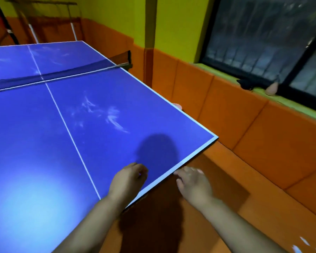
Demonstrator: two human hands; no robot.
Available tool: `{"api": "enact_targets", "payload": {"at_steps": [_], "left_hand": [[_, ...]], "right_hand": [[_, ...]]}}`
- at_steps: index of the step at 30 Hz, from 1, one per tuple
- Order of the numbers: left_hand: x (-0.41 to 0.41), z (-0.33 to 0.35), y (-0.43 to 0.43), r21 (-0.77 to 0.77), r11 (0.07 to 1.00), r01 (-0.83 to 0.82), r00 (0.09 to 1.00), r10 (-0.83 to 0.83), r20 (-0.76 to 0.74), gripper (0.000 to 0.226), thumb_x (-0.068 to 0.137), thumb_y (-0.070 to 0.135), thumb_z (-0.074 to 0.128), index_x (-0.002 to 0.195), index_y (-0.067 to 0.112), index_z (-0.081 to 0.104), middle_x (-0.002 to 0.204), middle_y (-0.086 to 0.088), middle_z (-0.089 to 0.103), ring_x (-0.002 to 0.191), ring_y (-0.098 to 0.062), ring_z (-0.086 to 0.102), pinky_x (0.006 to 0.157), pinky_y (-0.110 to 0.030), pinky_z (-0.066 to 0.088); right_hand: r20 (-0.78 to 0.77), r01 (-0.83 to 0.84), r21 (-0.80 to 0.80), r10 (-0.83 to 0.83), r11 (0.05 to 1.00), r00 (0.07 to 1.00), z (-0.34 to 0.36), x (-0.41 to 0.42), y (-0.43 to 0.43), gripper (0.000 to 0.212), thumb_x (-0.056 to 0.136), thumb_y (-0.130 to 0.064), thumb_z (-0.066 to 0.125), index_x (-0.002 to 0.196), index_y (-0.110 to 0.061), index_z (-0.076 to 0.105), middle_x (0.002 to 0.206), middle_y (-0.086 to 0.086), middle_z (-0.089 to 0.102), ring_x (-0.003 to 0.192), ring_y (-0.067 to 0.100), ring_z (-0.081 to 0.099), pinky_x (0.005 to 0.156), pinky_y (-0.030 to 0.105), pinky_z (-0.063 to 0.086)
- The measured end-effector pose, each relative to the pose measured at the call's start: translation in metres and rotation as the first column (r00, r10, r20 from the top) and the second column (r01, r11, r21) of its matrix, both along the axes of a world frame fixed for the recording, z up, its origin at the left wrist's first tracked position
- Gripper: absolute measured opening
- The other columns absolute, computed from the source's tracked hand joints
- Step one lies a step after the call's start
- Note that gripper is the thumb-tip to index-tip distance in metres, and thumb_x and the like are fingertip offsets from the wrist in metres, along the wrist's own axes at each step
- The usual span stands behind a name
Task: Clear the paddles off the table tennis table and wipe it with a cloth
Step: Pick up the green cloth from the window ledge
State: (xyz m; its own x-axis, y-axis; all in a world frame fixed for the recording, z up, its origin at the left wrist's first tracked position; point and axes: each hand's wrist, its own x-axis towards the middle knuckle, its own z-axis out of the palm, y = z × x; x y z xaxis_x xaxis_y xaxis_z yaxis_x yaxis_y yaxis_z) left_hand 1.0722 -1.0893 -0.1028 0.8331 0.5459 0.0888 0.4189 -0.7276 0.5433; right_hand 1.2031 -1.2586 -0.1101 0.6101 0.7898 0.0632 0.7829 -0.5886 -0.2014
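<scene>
Blue bench (pixel 44 143) filling the left beside an orange padded wall (pixel 235 114), net (pixel 62 75) across its far part, white smears (pixel 113 117) mid-surface, left hand (pixel 130 178) over the near edge, fingers curled on nothing visible, right hand (pixel 192 183) just off that edge, fingers loose, blurred

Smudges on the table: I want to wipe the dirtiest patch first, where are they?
In the head view, the white smudges lie on the near half of the table, right of the centre line, between the net and the left hand.
</scene>
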Motion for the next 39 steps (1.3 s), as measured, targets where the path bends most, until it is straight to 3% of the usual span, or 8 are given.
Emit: {"api": "enact_targets", "payload": {"at_steps": [2, 5, 8, 14, 22, 35, 39], "left_hand": [[0.038, -0.001, -0.008, -0.014, 0.999, 0.034, 0.999, -0.034, -0.019, 0.016, 0.094, 0.028, 0.051, 0.103, 0.025, 0.064, 0.1, 0.006, 0.061, 0.089, -0.015, 0.056, 0.072, -0.028, 0.045], [0.102, -0.005, -0.02, -0.015, 0.997, 0.079, 0.996, -0.08, -0.041, 0.017, 0.094, 0.029, 0.05, 0.104, 0.027, 0.063, 0.1, 0.008, 0.06, 0.088, -0.012, 0.055, 0.073, -0.027, 0.044], [0.176, -0.01, -0.031, -0.034, 0.991, 0.127, 0.991, -0.128, -0.039, 0.017, 0.094, 0.03, 0.049, 0.103, 0.029, 0.063, 0.098, 0.012, 0.057, 0.081, -0.007, 0.051, 0.069, -0.025, 0.043], [0.334, -0.01, -0.052, -0.1, 0.971, 0.216, 0.976, -0.219, -0.019, 0.018, 0.095, 0.03, 0.047, 0.103, 0.029, 0.062, 0.101, 0.012, 0.06, 0.087, -0.007, 0.056, 0.073, -0.027, 0.048], [0.498, 0.0, -0.093, -0.147, 0.919, 0.366, 0.929, -0.37, 0.002, 0.014, 0.094, 0.03, 0.051, 0.104, 0.029, 0.062, 0.099, 0.016, 0.058, 0.082, -0.002, 0.055, 0.067, -0.018, 0.046], [0.726, 0.004, -0.159, -0.128, 0.966, 0.225, 0.974, -0.223, 0.033, 0.013, 0.091, 0.026, 0.058, 0.103, 0.026, 0.064, 0.101, 0.011, 0.063, 0.092, -0.009, 0.059, 0.077, -0.028, 0.048], [0.781, -0.001, -0.171, -0.139, 0.975, 0.173, 0.985, -0.173, 0.017, 0.014, 0.092, 0.026, 0.056, 0.105, 0.026, 0.062, 0.103, 0.013, 0.059, 0.095, -0.007, 0.056, 0.078, -0.023, 0.046]], "right_hand": [[-0.024, 0.038, 0.044, -0.037, 0.998, 0.999, -0.006, 0.034, -0.019, 0.032, 0.097, -0.023, 0.049, 0.127, -0.023, 0.06, 0.124, -0.003, 0.061, 0.118, 0.018, 0.054, 0.103, 0.029, 0.032], [-0.042, 0.091, 0.066, -0.089, 0.994, 0.995, -0.012, 0.086, -0.04, 0.032, 0.097, -0.023, 0.047, 0.126, -0.024, 0.061, 0.124, -0.005, 0.061, 0.119, 0.016, 0.052, 0.102, 0.027, 0.032], [-0.023, 0.137, 0.01, -0.137, 0.991, 0.99, -0.01, 0.147, -0.055, 0.033, 0.097, -0.024, 0.047, 0.127, -0.026, 0.06, 0.124, -0.005, 0.061, 0.118, 0.015, 0.053, 0.102, 0.026, 0.034], [-0.048, 0.296, -0.057, -0.299, 0.953, 0.953, 0.008, 0.276, -0.089, 0.028, 0.094, -0.022, 0.053, 0.118, -0.023, 0.067, 0.115, 0.0, 0.067, 0.107, 0.022, 0.062, 0.093, 0.031, 0.044], [-0.097, 0.404, -0.15, -0.42, 0.902, 0.902, 0.012, 0.424, -0.15, 0.031, 0.103, -0.031, 0.04, 0.13, -0.031, 0.056, 0.13, -0.009, 0.057, 0.118, 0.013, 0.052, 0.105, 0.031, 0.033], [-0.12, 0.287, -0.159, -0.307, 0.945, 0.944, 0.014, 0.691, -0.212, 0.03, 0.102, -0.027, 0.042, 0.125, -0.027, 0.062, 0.128, -0.007, 0.061, 0.114, 0.015, 0.057, 0.095, 0.026, 0.039], [-0.144, 0.25, -0.166, -0.274, 0.954, 0.951, 0.012, 0.765, -0.218, 0.03, 0.102, -0.027, 0.042, 0.124, -0.027, 0.063, 0.129, -0.006, 0.06, 0.113, 0.016, 0.057, 0.095, 0.028, 0.044]]}}
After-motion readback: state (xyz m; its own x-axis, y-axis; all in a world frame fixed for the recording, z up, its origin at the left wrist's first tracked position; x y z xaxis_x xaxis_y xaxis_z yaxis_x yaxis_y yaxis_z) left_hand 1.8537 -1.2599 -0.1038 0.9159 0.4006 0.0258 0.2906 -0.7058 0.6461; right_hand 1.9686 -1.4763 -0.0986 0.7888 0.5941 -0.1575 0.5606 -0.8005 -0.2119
